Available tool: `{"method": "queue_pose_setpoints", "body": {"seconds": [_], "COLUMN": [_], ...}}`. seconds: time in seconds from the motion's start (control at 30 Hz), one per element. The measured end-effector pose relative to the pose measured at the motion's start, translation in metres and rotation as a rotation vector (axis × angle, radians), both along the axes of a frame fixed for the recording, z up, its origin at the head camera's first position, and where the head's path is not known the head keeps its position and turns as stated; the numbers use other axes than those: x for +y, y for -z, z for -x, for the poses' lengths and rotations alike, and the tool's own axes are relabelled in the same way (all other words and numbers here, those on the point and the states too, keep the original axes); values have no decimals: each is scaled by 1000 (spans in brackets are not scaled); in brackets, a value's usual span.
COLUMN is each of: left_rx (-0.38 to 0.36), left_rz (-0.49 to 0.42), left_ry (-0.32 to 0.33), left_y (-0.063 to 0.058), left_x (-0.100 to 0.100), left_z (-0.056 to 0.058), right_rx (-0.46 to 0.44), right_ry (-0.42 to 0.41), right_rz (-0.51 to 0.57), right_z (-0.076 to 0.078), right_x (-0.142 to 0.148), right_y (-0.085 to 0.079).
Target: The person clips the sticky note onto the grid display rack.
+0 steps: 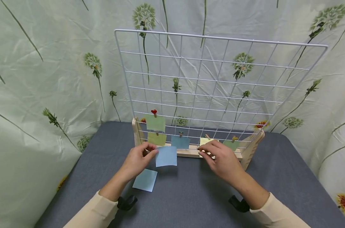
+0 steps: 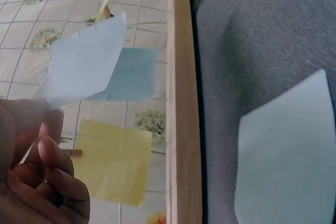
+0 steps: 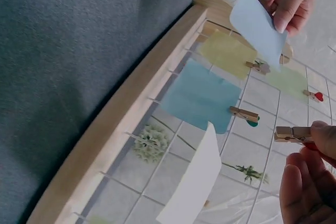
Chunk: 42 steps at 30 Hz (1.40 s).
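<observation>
My left hand (image 1: 139, 161) pinches a light blue paper note (image 1: 166, 156) by its edge, in front of the low part of a white wire grid (image 1: 195, 93). In my right hand (image 1: 222, 161) is a small wooden clothespin (image 3: 293, 134), pinched between thumb and finger, with a red piece on it; its jaws look closed and hold no paper. Clipped to the grid are a green note (image 1: 155, 123), a yellow note (image 1: 156, 139), a blue note (image 1: 180, 142), a pale yellow note (image 1: 204, 141) partly behind my right hand, and another green note (image 1: 231, 145).
Another light blue note (image 1: 145, 180) lies on the dark grey tabletop (image 1: 189, 196), by my left forearm. The grid stands in a wooden base (image 1: 186, 153) with upright side pieces. Behind it hangs a flower-patterned cloth (image 1: 61, 79).
</observation>
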<state>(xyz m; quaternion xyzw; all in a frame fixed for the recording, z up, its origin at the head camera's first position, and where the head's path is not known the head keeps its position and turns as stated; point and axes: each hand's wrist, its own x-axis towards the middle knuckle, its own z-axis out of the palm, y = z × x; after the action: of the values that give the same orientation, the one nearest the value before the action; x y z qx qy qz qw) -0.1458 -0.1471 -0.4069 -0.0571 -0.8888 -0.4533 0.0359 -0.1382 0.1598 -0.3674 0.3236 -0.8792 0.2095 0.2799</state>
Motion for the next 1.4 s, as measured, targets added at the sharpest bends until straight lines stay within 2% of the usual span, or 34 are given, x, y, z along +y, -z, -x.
{"method": "queue_pose_setpoints", "body": {"seconds": [0.3, 0.63, 0.93, 1.4], "left_rx": [61, 173, 242, 284], "left_rz": [-52, -47, -42, 14], "left_ry": [13, 7, -5, -49], "left_y": [-10, -23, -34, -49], "left_x": [16, 35, 46, 55], "left_z": [9, 20, 25, 32], "right_rx": [-19, -25, -50, -53], "right_ry": [-5, 9, 27, 24], "right_rz": [8, 24, 11, 26], "right_z": [8, 19, 28, 39], "right_x": [-5, -11, -17, -28], "right_y": [-13, -25, -37, -51]}}
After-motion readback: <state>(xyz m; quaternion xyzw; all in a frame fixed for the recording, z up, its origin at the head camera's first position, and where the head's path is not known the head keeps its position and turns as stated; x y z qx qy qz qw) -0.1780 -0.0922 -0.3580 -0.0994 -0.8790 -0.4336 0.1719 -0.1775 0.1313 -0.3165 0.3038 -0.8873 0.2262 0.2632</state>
